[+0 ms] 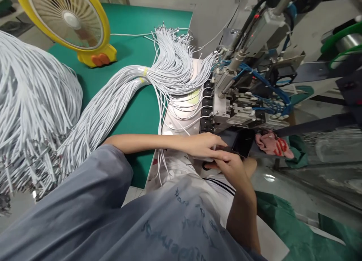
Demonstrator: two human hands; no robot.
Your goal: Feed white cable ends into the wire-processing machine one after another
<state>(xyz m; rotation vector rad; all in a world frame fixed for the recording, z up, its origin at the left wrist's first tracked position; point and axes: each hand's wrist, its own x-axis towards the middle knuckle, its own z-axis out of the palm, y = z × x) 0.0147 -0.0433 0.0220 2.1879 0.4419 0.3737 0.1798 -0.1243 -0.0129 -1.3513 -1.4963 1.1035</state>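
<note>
My left hand (206, 144) reaches in from the left, in front of the machine's lower edge, with its fingers bent. Against it lies my right hand (230, 165), the fingers of both meeting and partly overlapping. Whatever is between them, if anything, is hidden. Just below the fingers shows a small dark curved piece with an orange part (208, 165), too covered to name. A black phone-like slab (243, 142) lies right beyond my right hand. White cables (188, 123) run from the machine's black row of slots (207, 103) just above my left hand.
A large bundle of white cables (113, 99) lies across the green table (127, 18); another heap (34, 87) hangs at the left. A yellow fan (97, 55) stands behind them. The machine (226, 87) with blue hoses fills the right, and a pink cloth (273, 144) lies below it.
</note>
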